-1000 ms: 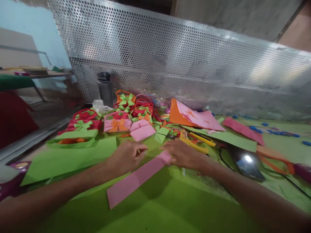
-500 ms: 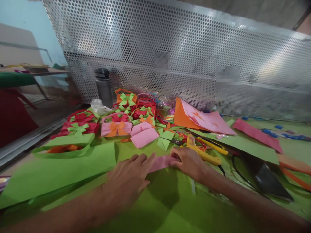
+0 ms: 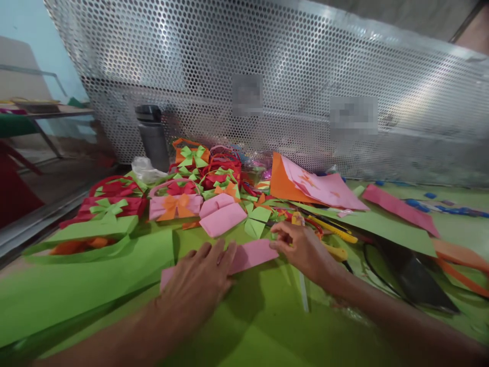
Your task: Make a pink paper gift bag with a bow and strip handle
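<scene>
A pink strip of craft material, felt or paper (image 3: 254,255), lies flat on the green tabletop. My left hand (image 3: 204,272) presses on it with fingers stretched out, hiding its middle. At the strip's right end is my right hand (image 3: 300,247), its fingers curled and the thumb apart from the index finger. Just beyond that hand lie a cut green piece (image 3: 254,223) and a thin dark blade across it. Under and behind the right wrist is a yellow glue gun (image 3: 336,252), partly hidden. A folded pink piece (image 3: 221,214) rests farther back.
Small bags with bows (image 3: 175,204) crowd the back left, before a grey bottle (image 3: 153,137). Large green sheets (image 3: 95,280) lie left. Pink and orange sheets (image 3: 324,188), a yellow cutter (image 3: 336,229) and a dark flat object (image 3: 412,275) are right. A perforated metal panel (image 3: 206,66) stands behind.
My right thumb and fingers have parted from the strip's right end, which now lies flat and shows more. My left hand stays on the strip. The view has shifted slightly.
</scene>
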Action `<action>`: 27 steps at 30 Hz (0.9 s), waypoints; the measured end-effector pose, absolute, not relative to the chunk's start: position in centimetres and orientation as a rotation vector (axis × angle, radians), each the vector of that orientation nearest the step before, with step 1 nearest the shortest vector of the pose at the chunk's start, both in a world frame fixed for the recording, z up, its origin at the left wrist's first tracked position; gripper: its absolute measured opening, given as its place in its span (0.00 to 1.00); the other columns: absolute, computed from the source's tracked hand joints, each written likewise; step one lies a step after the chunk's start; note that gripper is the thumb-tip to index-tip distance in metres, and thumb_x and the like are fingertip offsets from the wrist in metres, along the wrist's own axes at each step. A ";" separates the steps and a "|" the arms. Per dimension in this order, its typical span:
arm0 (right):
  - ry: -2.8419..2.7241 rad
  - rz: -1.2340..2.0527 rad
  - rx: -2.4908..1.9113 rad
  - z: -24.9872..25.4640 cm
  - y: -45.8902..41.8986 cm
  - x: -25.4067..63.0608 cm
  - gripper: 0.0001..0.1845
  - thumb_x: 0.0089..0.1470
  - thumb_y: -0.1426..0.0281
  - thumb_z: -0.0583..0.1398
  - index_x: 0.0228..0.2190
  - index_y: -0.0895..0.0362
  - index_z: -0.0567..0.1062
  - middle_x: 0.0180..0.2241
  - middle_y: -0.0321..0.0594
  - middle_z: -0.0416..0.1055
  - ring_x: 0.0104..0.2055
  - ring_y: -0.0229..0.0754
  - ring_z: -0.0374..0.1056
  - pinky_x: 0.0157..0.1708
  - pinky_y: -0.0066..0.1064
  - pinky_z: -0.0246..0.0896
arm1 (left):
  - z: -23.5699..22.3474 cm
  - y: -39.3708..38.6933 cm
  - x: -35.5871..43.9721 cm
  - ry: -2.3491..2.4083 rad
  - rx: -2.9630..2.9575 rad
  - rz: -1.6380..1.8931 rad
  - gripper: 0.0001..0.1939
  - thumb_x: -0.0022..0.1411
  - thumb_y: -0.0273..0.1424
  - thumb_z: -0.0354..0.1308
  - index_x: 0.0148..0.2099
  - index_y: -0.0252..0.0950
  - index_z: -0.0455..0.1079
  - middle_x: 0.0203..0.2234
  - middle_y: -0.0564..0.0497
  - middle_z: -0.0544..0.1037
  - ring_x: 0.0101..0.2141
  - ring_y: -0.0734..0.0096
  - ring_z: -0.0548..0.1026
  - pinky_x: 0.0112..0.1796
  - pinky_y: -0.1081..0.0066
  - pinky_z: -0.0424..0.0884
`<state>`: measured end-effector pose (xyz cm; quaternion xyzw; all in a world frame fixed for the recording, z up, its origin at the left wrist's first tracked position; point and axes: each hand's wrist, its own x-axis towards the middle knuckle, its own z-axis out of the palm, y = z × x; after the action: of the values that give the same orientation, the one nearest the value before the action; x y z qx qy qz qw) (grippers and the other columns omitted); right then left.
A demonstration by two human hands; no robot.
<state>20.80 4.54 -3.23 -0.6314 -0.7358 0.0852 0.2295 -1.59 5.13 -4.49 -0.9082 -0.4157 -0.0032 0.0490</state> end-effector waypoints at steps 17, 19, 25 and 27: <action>-2.744 -0.208 -1.629 -2.7 2.8 20.1 0.13 0.43 0.84 0.54 0.32 0.59 0.70 0.30 0.40 0.71 0.35 0.44 0.65 0.37 0.35 0.50 | -3.8 5.6 -2.0 -1.239 -2.878 0.031 0.16 0.61 0.32 0.50 0.49 0.32 0.66 0.41 0.41 0.73 0.42 0.55 0.69 0.35 0.60 0.71; -2.796 -0.207 -1.619 -2.7 3.0 20.1 0.13 0.43 0.84 0.54 0.31 0.58 0.70 0.30 0.40 0.71 0.34 0.43 0.65 0.35 0.34 0.51 | -4.2 5.5 -2.1 -1.199 -2.845 0.010 0.14 0.62 0.31 0.48 0.48 0.31 0.66 0.40 0.42 0.73 0.41 0.56 0.69 0.35 0.61 0.70; -2.746 -0.243 -1.664 -3.1 3.6 20.2 0.13 0.45 0.84 0.52 0.31 0.59 0.70 0.30 0.40 0.71 0.33 0.42 0.66 0.31 0.32 0.52 | -4.4 5.3 -2.3 -1.144 -2.805 -0.061 0.14 0.64 0.25 0.42 0.44 0.32 0.68 0.36 0.45 0.74 0.39 0.60 0.68 0.33 0.66 0.68; -2.743 -0.244 -1.660 -3.2 3.6 20.2 0.12 0.46 0.84 0.52 0.30 0.58 0.70 0.29 0.39 0.71 0.32 0.41 0.66 0.30 0.31 0.52 | -4.2 5.3 -2.2 -1.182 -2.821 -0.083 0.13 0.64 0.30 0.45 0.44 0.33 0.68 0.36 0.45 0.74 0.38 0.60 0.69 0.32 0.67 0.68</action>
<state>20.19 3.61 -3.17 -0.5158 -0.8525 -0.0760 -0.0370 -2.18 5.33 -4.20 -0.9212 -0.3860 -0.0270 0.0408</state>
